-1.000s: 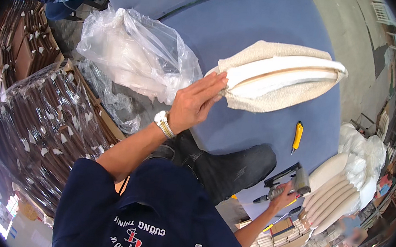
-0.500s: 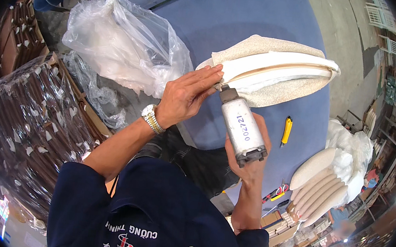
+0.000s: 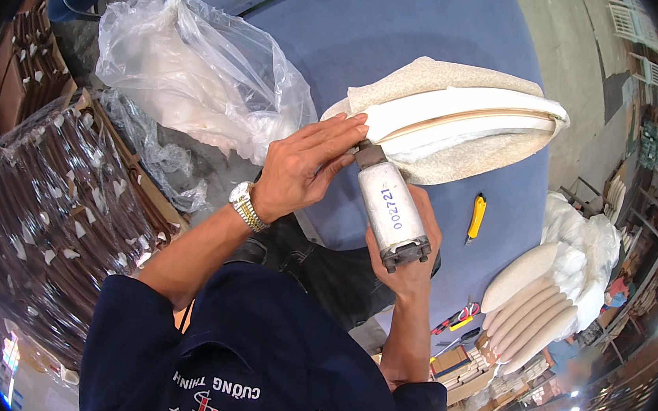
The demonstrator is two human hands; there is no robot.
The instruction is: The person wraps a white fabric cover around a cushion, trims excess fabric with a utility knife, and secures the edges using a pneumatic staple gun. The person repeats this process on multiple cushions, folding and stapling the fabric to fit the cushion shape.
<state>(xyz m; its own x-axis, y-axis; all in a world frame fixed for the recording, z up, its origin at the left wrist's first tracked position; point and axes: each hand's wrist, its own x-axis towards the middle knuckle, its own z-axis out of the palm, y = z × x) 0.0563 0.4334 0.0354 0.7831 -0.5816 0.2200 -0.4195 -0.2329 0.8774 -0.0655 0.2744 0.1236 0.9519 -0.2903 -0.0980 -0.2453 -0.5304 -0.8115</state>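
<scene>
Over here on the left, a big stack of brown pieces [image 3: 35,209] sits in shiny wrap, then comes a see-through bag [image 3: 200,58]. Next, the left hand [image 3: 301,167] lays its straight fingers close together on the near left end of a cushion [image 3: 465,104]; I can't tell if they pinch the cloth. The cushion lies on the blue table [image 3: 502,222], white inside showing. It looks light and squashy, with floppy cloth edges, so I'd hold it by its end, fingers back from the tool. The right hand [image 3: 418,271] is wrapped around a staple gun [image 3: 391,203], its dark nose just beside those fingertips. Farther right are a yellow knife [image 3: 476,217] and tan pads [image 3: 532,320].
</scene>
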